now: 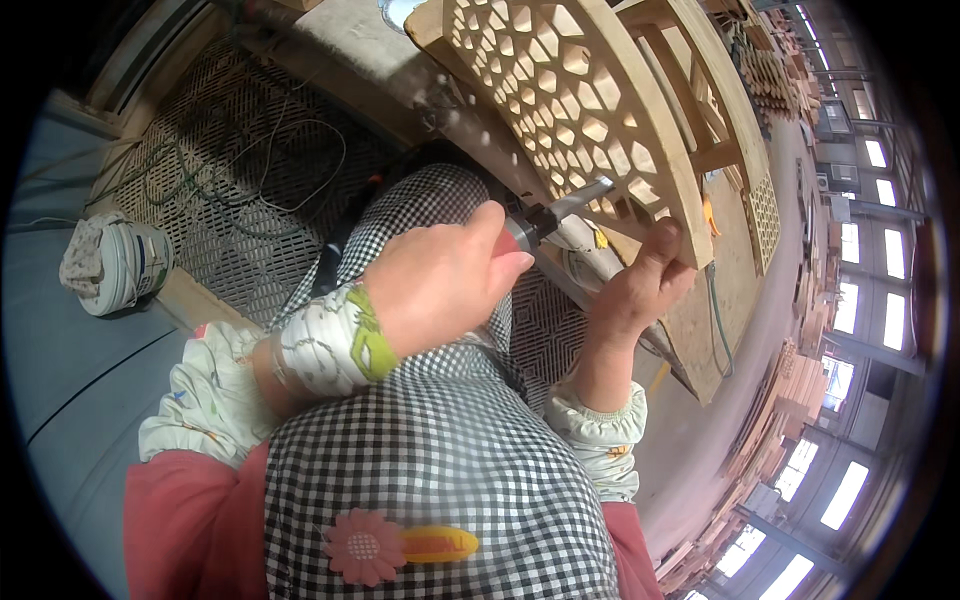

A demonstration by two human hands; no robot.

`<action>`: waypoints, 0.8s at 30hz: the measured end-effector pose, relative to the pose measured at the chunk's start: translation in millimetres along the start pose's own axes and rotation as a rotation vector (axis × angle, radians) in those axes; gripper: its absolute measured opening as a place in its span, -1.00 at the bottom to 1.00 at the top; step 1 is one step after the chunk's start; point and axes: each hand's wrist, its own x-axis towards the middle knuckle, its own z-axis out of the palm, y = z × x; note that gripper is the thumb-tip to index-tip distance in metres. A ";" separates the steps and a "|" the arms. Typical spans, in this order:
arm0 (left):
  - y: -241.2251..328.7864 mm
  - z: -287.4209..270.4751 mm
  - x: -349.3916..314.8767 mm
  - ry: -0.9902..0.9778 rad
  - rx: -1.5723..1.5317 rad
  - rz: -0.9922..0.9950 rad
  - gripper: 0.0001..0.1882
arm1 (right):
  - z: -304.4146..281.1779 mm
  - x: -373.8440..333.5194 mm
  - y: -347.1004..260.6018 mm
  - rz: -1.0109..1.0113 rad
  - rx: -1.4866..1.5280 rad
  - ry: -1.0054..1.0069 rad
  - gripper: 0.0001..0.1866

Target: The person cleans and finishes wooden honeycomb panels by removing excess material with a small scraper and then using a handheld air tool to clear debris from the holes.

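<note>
from the head view i see my left hand at centre frame, clenched round the grip of a metal tool whose silver tip pokes into the wooden lattice that fills the upper middle of the frame. my right hand, just right of centre, pinches the lattice's lower curved rim with thumb on top, steadying it. the lattice rests tilted over my lap, above the checked apron. i judge the lattice stiff but fragile: the thin ribs between its honeycomb holes would snap under a hard push, so the solid outer rim is the place to hold it, not the cut-out field. it looks light enough to steady with one hand. the tool looks rigid and fairly heavy, best held full-fist at its thick body. in the way of packages, a white bucket with a cloth draped on it sits at the left edge; i can't make out a label on it. stacked timber runs along the lower right. cables lie on the grating at upper left.
</note>
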 end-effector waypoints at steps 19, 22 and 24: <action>-10.0 -15.8 -0.8 -0.103 -0.242 0.062 -0.67 | -14.9 -6.5 16.3 -0.119 -0.105 -0.053 -0.63; -6.3 -17.5 -0.1 -0.107 -0.186 0.050 -0.66 | -8.1 -2.8 4.6 -0.053 -0.076 -0.022 -0.65; -11.9 -16.6 -2.0 -0.091 -0.182 0.042 -0.66 | -2.5 2.8 -2.9 0.012 -0.051 0.028 -0.68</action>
